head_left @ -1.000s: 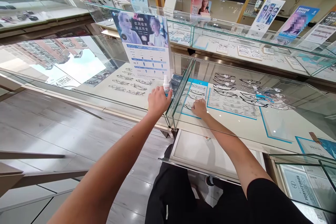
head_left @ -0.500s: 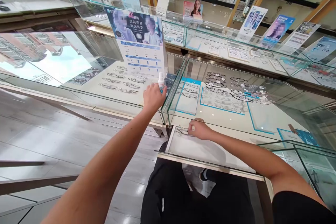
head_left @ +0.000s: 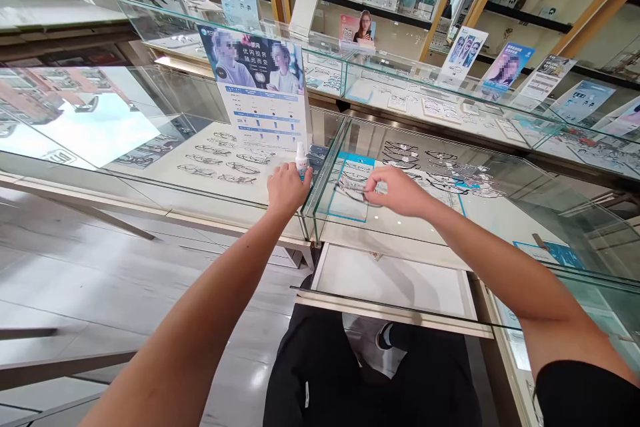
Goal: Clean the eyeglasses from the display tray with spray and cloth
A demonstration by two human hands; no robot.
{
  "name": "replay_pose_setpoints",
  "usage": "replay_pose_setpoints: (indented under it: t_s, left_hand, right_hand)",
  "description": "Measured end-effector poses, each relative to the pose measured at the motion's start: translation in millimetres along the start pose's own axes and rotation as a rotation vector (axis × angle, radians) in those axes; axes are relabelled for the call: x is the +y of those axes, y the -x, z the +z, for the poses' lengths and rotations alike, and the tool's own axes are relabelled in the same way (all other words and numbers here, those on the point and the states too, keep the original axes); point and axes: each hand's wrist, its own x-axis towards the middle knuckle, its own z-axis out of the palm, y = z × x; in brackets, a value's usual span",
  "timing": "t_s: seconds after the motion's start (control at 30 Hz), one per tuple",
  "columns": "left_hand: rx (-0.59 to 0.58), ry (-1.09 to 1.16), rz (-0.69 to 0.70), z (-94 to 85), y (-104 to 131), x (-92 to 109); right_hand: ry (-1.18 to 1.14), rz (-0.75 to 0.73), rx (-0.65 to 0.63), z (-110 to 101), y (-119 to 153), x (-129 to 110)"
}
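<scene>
My right hand (head_left: 393,191) pinches a pair of glasses (head_left: 354,189), held above the glass counter top (head_left: 395,223). Below it, a white drawer (head_left: 400,283) stands pulled out, with a small object (head_left: 375,255) near its back edge. My left hand (head_left: 289,188) rests on the counter at a small white spray bottle (head_left: 301,157), with fingers around its lower part. Just behind the bottle stands a printed sign (head_left: 265,97) with blue bands.
Several pairs of glasses (head_left: 240,167) lie under the glass at left, and more frames (head_left: 443,170) at right. Upright cards (head_left: 463,57) stand on the rear display case (head_left: 425,80). The drawer's front edge is above my legs.
My right hand has risen from the drawer with the glasses and is now over the counter. My left hand stays by the bottle. The view has shifted slightly.
</scene>
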Motion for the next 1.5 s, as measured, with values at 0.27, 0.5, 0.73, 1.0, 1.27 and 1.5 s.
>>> replay_pose_setpoints:
  t_s: [0.27, 0.5, 0.73, 1.0, 1.27, 1.5]
  left_hand:
    - [-0.007, 0.003, 0.004, -0.6, -0.6, -1.4]
    - [-0.016, -0.015, -0.007, -1.7, 0.9, -1.0]
    - [-0.006, -0.012, -0.007, 1.4, 0.0, -2.2]
    - [-0.005, -0.03, -0.002, -0.5, 0.1, -0.6]
    - [0.009, -0.019, 0.006, 3.0, -1.0, -3.1]
    - [-0.003, -0.027, 0.002, -2.3, 0.5, -0.6]
  right_hand:
    - [0.283, 0.034, 0.093, 25.0, -112.1, 88.6]
    - [0.281, 0.046, 0.108, 53.9, -139.6, 127.7]
    - [0.267, 0.079, 0.118, 64.8, -141.8, 134.8]
    - [0.256, 0.029, 0.112, 58.8, -124.5, 118.2]
    - [0.244, 0.111, 0.097, 52.7, -130.0, 112.8]
    - [0.289, 0.167, 0.164, 33.2, -148.3, 118.0]
